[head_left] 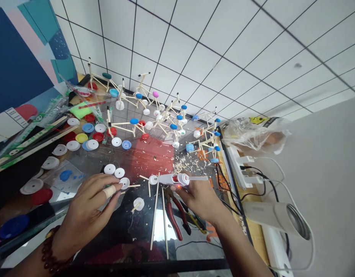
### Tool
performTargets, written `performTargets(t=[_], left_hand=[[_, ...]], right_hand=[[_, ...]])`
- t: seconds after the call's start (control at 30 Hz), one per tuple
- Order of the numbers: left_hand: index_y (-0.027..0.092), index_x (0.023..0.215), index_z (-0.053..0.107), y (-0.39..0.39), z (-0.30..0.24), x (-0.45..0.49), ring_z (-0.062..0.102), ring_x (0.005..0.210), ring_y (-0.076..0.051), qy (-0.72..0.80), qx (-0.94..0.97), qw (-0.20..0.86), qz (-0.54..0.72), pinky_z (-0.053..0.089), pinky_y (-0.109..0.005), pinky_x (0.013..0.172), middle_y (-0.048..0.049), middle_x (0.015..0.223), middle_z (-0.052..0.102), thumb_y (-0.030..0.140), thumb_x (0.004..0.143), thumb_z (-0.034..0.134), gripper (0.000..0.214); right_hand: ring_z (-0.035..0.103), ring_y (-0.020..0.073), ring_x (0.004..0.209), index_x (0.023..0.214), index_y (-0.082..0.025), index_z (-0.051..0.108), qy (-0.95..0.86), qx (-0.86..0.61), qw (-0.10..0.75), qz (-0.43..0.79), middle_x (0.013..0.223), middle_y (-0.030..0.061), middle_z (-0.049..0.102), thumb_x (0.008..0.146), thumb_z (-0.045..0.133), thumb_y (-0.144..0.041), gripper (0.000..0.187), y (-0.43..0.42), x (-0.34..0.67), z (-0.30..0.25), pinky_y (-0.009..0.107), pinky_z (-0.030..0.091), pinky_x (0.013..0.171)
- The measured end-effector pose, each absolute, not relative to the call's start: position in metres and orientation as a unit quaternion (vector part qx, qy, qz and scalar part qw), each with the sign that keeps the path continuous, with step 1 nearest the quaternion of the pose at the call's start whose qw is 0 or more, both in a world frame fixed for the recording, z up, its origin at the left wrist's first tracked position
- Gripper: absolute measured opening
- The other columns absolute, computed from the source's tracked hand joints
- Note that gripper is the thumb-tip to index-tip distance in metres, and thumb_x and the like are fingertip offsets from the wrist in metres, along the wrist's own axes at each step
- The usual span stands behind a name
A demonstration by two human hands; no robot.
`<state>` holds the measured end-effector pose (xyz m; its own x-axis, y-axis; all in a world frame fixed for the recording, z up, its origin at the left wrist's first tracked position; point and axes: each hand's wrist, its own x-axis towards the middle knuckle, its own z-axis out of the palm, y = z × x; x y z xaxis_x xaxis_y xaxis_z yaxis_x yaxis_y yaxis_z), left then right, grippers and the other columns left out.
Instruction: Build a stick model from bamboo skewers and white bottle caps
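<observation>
My left hand (91,209) pinches the edge of a white bottle cap (125,183) between finger and thumb, with a thin wooden stick (134,186) beside it. My right hand (199,198) is closed around a white glue gun (170,179), a glue stick (199,178) poking out of its back end. The gun's nozzle points left, close to another white cap (153,179) with short sticks around it. Nearer me lies a white cap with a stick on it (138,204). Two long sticks (155,215) and red-handled pliers (173,219) lie below the gun.
Several small stick-and-cap models (134,121) stand along the back. Loose colored caps (81,137) and wrapped packets (36,130) crowd the left. Wood chips (186,163) litter the middle. A power strip (238,165), cables and a white cylinder (272,217) line the right.
</observation>
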<state>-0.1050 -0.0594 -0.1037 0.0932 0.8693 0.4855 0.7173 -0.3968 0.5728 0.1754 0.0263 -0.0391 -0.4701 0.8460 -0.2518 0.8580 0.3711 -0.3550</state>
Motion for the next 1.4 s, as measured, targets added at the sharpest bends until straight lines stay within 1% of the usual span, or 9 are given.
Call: performTargets(t=[0.1, 0.4, 0.63, 0.87, 1.0, 1.1, 1.17, 1.33, 1.4], left_hand=[[0.023, 0.107, 0.064, -0.06, -0.103, -0.105, 0.061, 0.106, -0.023, 0.541, 0.734, 0.097, 0.398, 0.049, -0.043, 0.094, -0.0052, 0.106, 0.066, 0.006, 0.082, 0.064, 0.03], [0.025, 0.109, 0.063, -0.062, -0.102, -0.105, 0.061, 0.107, -0.022, 0.535, 0.739, 0.085, 0.4, 0.047, -0.047, 0.1, -0.0038, 0.107, 0.067, 0.004, 0.081, 0.064, 0.034], [0.025, 0.108, 0.062, -0.062, -0.102, -0.105, 0.061, 0.107, -0.022, 0.535, 0.74, 0.093, 0.397, 0.046, -0.047, 0.102, -0.0037, 0.108, 0.067, 0.006, 0.08, 0.064, 0.033], [0.025, 0.108, 0.063, -0.063, -0.104, -0.105, 0.061, 0.107, -0.022, 0.539, 0.74, 0.088, 0.391, 0.044, -0.048, 0.104, -0.0039, 0.108, 0.067, 0.007, 0.08, 0.064, 0.033], [0.025, 0.114, 0.06, -0.06, -0.096, -0.102, 0.06, 0.11, -0.025, 0.548, 0.738, 0.069, 0.387, 0.043, -0.051, 0.105, -0.006, 0.11, 0.067, 0.009, 0.08, 0.065, 0.038], [0.024, 0.116, 0.059, -0.054, -0.082, -0.095, 0.054, 0.119, -0.028, 0.554, 0.748, 0.05, 0.361, 0.036, -0.056, 0.109, -0.0081, 0.115, 0.065, 0.012, 0.079, 0.066, 0.039], [0.024, 0.114, 0.061, -0.047, -0.072, -0.087, 0.05, 0.124, -0.031, 0.555, 0.759, 0.044, 0.338, 0.03, -0.06, 0.112, -0.0091, 0.119, 0.064, 0.016, 0.078, 0.068, 0.037], [0.023, 0.113, 0.063, -0.028, -0.066, -0.062, 0.043, 0.131, -0.036, 0.549, 0.784, 0.07, 0.281, 0.013, -0.067, 0.113, -0.0113, 0.125, 0.061, 0.029, 0.073, 0.074, 0.042], [0.023, 0.108, 0.065, -0.023, -0.069, -0.053, 0.043, 0.13, -0.036, 0.542, 0.791, 0.087, 0.272, 0.01, -0.068, 0.113, -0.0105, 0.123, 0.062, 0.03, 0.072, 0.074, 0.038]], right_hand=[[0.052, 0.0153, 0.063, 0.082, -0.02, 0.058, 0.835, 0.508, 0.029, -0.209, 0.077, 0.0036, 0.064, 0.094, 0.044, -0.036, 0.024, 0.027, 0.172, -0.037, 0.027, 0.031, 0.059], [0.055, 0.0152, 0.06, 0.084, -0.019, 0.057, 0.835, 0.522, 0.069, -0.163, 0.071, 0.0029, 0.064, 0.092, 0.049, -0.034, 0.018, 0.02, 0.163, -0.032, 0.026, 0.027, 0.056], [0.052, 0.0148, 0.055, 0.083, -0.02, 0.054, 0.838, 0.52, 0.067, -0.153, 0.067, 0.0024, 0.063, 0.09, 0.052, -0.034, 0.015, 0.018, 0.161, -0.032, 0.027, 0.022, 0.054], [0.051, 0.0138, 0.055, 0.083, -0.02, 0.055, 0.838, 0.516, 0.024, -0.176, 0.065, 0.0007, 0.06, 0.091, 0.05, -0.035, 0.017, 0.017, 0.164, -0.037, 0.026, 0.025, 0.053], [0.054, 0.0152, 0.062, 0.085, -0.02, 0.056, 0.814, 0.514, -0.064, -0.264, 0.072, 0.001, 0.062, 0.095, 0.048, -0.04, 0.024, 0.014, 0.181, -0.047, 0.026, 0.034, 0.057], [0.055, 0.0158, 0.066, 0.088, -0.02, 0.057, 0.788, 0.512, -0.142, -0.31, 0.075, 0.0013, 0.061, 0.096, 0.046, -0.043, 0.027, 0.006, 0.192, -0.054, 0.026, 0.037, 0.059], [0.056, 0.0162, 0.068, 0.087, -0.019, 0.057, 0.787, 0.501, -0.166, -0.319, 0.077, 0.0021, 0.062, 0.097, 0.046, -0.043, 0.028, 0.0, 0.195, -0.056, 0.027, 0.039, 0.061], [0.055, 0.0171, 0.066, 0.083, -0.02, 0.056, 0.807, 0.486, -0.173, -0.287, 0.074, 0.0029, 0.06, 0.096, 0.046, -0.044, 0.029, -0.016, 0.194, -0.052, 0.028, 0.039, 0.06], [0.054, 0.0172, 0.064, 0.082, -0.02, 0.055, 0.812, 0.487, -0.169, -0.273, 0.071, 0.0026, 0.059, 0.096, 0.045, -0.045, 0.03, -0.019, 0.195, -0.049, 0.028, 0.037, 0.059]])
